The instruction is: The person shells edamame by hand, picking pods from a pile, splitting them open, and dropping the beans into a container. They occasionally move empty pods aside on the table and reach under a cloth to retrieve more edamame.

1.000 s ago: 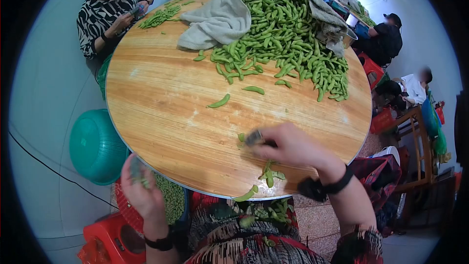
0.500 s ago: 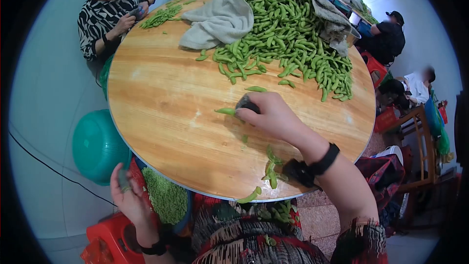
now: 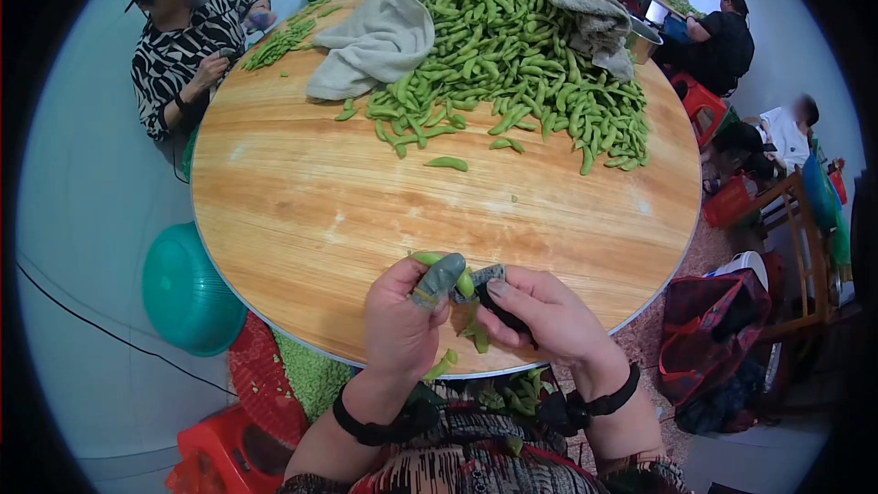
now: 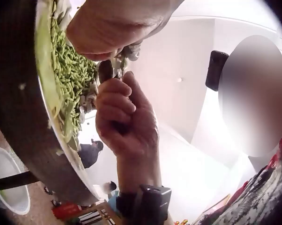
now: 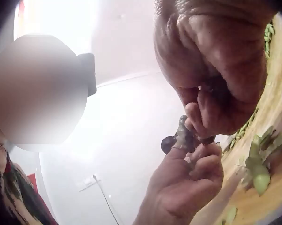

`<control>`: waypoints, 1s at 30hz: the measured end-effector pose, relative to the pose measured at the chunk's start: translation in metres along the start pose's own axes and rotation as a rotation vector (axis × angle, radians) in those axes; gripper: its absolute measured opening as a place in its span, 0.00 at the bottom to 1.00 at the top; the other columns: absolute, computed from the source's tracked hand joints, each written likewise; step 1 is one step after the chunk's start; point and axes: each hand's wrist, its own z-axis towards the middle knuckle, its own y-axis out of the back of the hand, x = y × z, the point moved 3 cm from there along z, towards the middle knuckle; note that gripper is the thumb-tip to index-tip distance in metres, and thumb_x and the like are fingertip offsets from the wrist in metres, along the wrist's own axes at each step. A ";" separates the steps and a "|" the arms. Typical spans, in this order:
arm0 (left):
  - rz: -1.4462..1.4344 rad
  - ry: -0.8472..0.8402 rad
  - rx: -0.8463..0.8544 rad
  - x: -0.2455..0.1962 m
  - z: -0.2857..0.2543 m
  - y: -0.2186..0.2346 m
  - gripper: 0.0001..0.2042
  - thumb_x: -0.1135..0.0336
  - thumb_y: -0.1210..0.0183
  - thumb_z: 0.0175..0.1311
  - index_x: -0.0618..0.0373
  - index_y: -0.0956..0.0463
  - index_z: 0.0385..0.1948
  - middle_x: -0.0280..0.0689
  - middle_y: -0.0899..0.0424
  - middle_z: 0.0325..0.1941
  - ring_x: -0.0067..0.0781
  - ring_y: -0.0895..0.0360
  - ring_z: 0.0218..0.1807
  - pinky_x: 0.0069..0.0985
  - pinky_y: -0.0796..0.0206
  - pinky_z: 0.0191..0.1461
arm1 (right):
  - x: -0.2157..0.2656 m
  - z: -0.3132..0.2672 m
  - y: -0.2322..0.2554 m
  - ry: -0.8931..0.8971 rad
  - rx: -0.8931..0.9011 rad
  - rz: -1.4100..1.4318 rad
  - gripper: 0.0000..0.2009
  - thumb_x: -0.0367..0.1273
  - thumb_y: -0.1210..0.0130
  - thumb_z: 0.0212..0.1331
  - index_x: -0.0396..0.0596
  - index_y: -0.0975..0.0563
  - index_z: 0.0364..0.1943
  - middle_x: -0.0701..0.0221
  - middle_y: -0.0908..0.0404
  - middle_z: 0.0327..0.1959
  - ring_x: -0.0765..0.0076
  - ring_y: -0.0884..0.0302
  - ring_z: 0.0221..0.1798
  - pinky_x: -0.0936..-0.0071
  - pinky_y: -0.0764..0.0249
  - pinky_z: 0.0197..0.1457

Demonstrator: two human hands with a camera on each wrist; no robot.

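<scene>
Over the near edge of the round wooden table [image 3: 302,210], my two hands work close together. My left hand [image 3: 402,325] pinches a green soybean pod [image 3: 465,284] under its thumb, which wears a grey-green cover [image 3: 442,276]. Opposite it, my right hand [image 3: 553,316] curls round a small black tool [image 3: 505,309]; its working end is mostly hidden by the fingers. A grey speckled wrap [image 3: 487,276] shows at the right index finger. Below the hands lie opened pods [image 3: 477,337] and another pod [image 3: 442,365]. In the right wrist view, the left hand [image 5: 183,183] meets the right fingertips.
A large heap of soybean pods [image 3: 503,55] covers the far side, with grey cloths [image 3: 375,41] over it. Shelled beans [image 3: 315,375] fill a container below left, beside a red basket [image 3: 261,380], a red stool [image 3: 224,448] and a green basin [image 3: 187,293]. Another person [image 3: 183,46] sits far left.
My right hand reached forward to a lone pod on the table and came back with it. My left hand rose from beside the bean container to meet it and now pinches the pod.
</scene>
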 end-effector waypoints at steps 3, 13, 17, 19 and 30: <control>0.075 -0.022 -0.031 0.006 0.003 -0.003 0.07 0.73 0.42 0.57 0.62 0.25 0.36 0.30 0.23 0.26 0.09 0.38 0.20 0.09 0.52 0.21 | -0.001 -0.003 0.009 -0.051 0.040 0.081 0.10 0.31 0.59 0.65 0.42 0.31 0.28 0.77 0.32 0.21 0.86 0.42 0.20 0.88 0.46 0.22; 0.177 0.009 0.268 0.017 0.003 -0.015 0.04 0.73 0.45 0.58 0.62 0.28 0.31 0.29 0.27 0.30 0.14 0.33 0.24 0.11 0.42 0.27 | -0.010 -0.009 0.022 -0.101 0.061 0.363 0.08 0.30 0.58 0.65 0.41 0.30 0.32 0.77 0.32 0.21 0.87 0.44 0.18 0.89 0.46 0.21; 0.429 -0.038 0.162 0.018 0.001 -0.029 0.03 0.75 0.46 0.57 0.62 0.28 0.33 0.30 0.27 0.29 0.14 0.31 0.26 0.10 0.43 0.26 | -0.014 -0.004 0.032 0.139 -0.089 -0.031 0.07 0.29 0.55 0.63 0.40 0.28 0.30 0.77 0.29 0.21 0.85 0.40 0.19 0.86 0.43 0.22; 0.590 -0.056 0.012 0.021 0.001 -0.029 0.06 0.78 0.47 0.57 0.62 0.28 0.36 0.31 0.26 0.31 0.15 0.30 0.27 0.11 0.40 0.26 | -0.013 -0.003 0.034 0.321 -0.171 -0.394 0.07 0.28 0.54 0.62 0.40 0.27 0.29 0.77 0.28 0.21 0.84 0.38 0.19 0.86 0.42 0.22; -0.077 0.265 0.229 0.020 0.001 -0.011 0.17 0.79 0.49 0.57 0.66 0.32 0.50 0.35 0.24 0.35 0.20 0.27 0.33 0.12 0.34 0.35 | -0.022 -0.005 0.040 0.002 -0.001 0.292 0.09 0.30 0.53 0.61 0.39 0.25 0.30 0.75 0.27 0.20 0.82 0.35 0.19 0.83 0.39 0.23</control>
